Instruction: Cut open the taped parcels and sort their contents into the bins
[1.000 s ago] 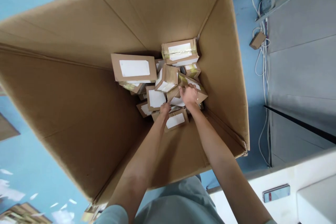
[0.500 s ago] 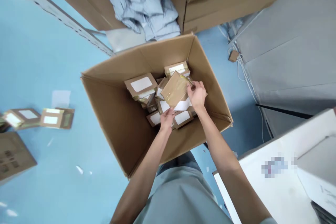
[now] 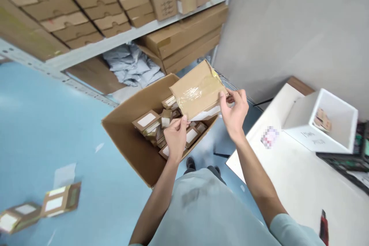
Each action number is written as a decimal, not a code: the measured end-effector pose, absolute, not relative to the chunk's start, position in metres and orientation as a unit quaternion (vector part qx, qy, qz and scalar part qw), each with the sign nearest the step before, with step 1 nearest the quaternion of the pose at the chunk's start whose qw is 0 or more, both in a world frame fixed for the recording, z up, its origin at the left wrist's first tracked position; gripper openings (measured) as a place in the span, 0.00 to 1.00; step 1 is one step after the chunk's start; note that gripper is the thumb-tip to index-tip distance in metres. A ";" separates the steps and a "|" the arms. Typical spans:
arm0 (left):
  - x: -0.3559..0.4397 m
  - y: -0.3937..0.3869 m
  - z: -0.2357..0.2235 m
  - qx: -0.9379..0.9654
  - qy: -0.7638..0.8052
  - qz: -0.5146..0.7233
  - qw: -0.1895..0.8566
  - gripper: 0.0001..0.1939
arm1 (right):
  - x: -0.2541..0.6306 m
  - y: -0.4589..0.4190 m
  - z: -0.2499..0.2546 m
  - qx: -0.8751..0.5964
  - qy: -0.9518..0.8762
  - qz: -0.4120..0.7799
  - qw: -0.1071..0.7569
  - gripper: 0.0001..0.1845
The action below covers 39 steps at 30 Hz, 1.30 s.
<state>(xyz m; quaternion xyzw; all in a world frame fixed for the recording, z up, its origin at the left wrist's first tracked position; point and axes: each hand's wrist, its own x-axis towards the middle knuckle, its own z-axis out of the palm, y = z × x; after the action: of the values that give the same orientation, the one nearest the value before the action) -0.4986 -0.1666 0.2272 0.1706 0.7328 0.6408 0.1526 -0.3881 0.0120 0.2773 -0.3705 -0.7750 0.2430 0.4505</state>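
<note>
A small flat cardboard box (image 3: 196, 88), sealed with shiny clear tape, is held up between both hands above a large open carton. My left hand (image 3: 176, 134) pinches its near left corner, thumb on top. At the right end, my right hand (image 3: 235, 111) grips the edge between thumb and fingers. A white label shows along the box's near side. Beneath it stands the large carton (image 3: 123, 138), holding several small cardboard boxes (image 3: 147, 120) with white labels, some partly hidden by the held box and my left hand.
Behind the carton is a metal shelf (image 3: 95, 48) stacked with cardboard boxes, with grey plastic bags (image 3: 134, 65) below. To the right, a white table (image 3: 276, 177) bears a white foam box (image 3: 317, 134) and a red cutter (image 3: 324, 228). More small boxes (image 3: 59, 201) lie on the floor at left.
Both hands have lifted the small cardboard box up out of the large carton. The view has tilted up, bringing the shelf and more of the table into sight.
</note>
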 end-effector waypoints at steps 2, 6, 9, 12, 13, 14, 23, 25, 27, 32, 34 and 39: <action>-0.464 -0.142 0.233 0.193 0.698 0.655 0.215 0.24 | -0.328 0.020 0.296 -0.385 -0.771 0.206 0.464 0.22; -0.359 -0.086 0.232 0.271 0.645 0.628 0.341 0.27 | -0.189 0.045 0.316 -0.423 -0.771 0.127 0.458 0.19; -0.256 -0.051 0.216 0.306 0.612 0.575 0.449 0.29 | -0.082 0.064 0.317 -0.449 -0.781 0.079 0.427 0.19; -0.148 -0.030 0.184 0.283 0.590 0.516 0.553 0.32 | 0.019 0.076 0.301 -0.472 -0.799 0.065 0.366 0.20; -0.114 -0.027 0.171 0.276 0.587 0.499 0.575 0.32 | 0.051 0.076 0.290 -0.482 -0.804 0.067 0.342 0.21; -0.083 -0.027 0.156 0.274 0.589 0.477 0.592 0.32 | 0.081 0.075 0.278 -0.493 -0.806 0.071 0.319 0.22; 0.077 -0.072 0.069 0.367 0.590 0.203 0.690 0.18 | 0.265 -0.026 0.164 -0.616 -0.721 0.153 0.278 0.24; 0.080 -0.072 0.063 0.391 0.575 0.175 0.697 0.14 | 0.279 -0.050 0.151 -0.639 -0.694 0.158 0.292 0.24; 0.071 -0.068 0.061 0.410 0.560 0.163 0.701 0.11 | 0.288 -0.068 0.141 -0.652 -0.678 0.159 0.299 0.23; 0.001 -0.062 0.062 0.426 0.542 0.165 0.705 0.15 | 0.297 -0.084 0.130 -0.682 -0.676 0.133 0.246 0.22; -0.043 -0.063 0.062 0.420 0.549 0.190 0.697 0.20 | 0.287 -0.080 0.132 -0.690 -0.680 0.142 0.206 0.22; -0.165 -0.083 0.062 0.347 0.613 0.305 0.641 0.29 | 0.180 -0.044 0.158 -0.644 -0.718 0.167 0.204 0.22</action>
<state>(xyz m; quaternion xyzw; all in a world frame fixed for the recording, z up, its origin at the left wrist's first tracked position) -0.1651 -0.0831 0.0624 0.3471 0.6128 0.3050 0.6410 0.1803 -0.0441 0.1580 -0.6444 -0.7177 0.1674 0.2042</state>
